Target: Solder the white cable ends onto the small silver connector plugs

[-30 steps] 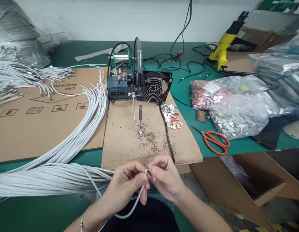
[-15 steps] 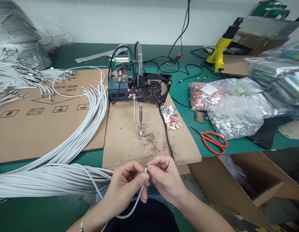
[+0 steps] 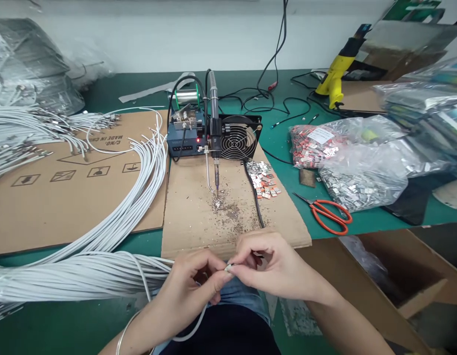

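Observation:
My left hand (image 3: 200, 283) pinches a white cable (image 3: 191, 334) close to its end, between thumb and forefinger. The cable's length loops down below that hand, over my lap. Thumb and forefinger of my right hand (image 3: 270, 261) are closed on the cable's tip, touching the left fingertips. Fingers hide most of the tip, so I cannot make out its thin wires well. In front of the hands a soldering iron (image 3: 215, 123) stands upright in a holder, its point down over solder bits on a cardboard sheet (image 3: 187, 217).
Bundled white cables (image 3: 84, 276) lie at left. Behind are a soldering station (image 3: 182, 140), solder spool (image 3: 186, 96) and fan (image 3: 237, 138). USB connectors (image 3: 265, 180) sit right of the iron, then red-handled scissors (image 3: 330, 217), bags of connectors (image 3: 361, 185) and a yellow heat gun (image 3: 333, 81).
Both hands have moved slightly lower, and the cable's tip has turned from upright toward the right. My right hand has swung outward to the right, still pinching the tip. The view has shifted slightly.

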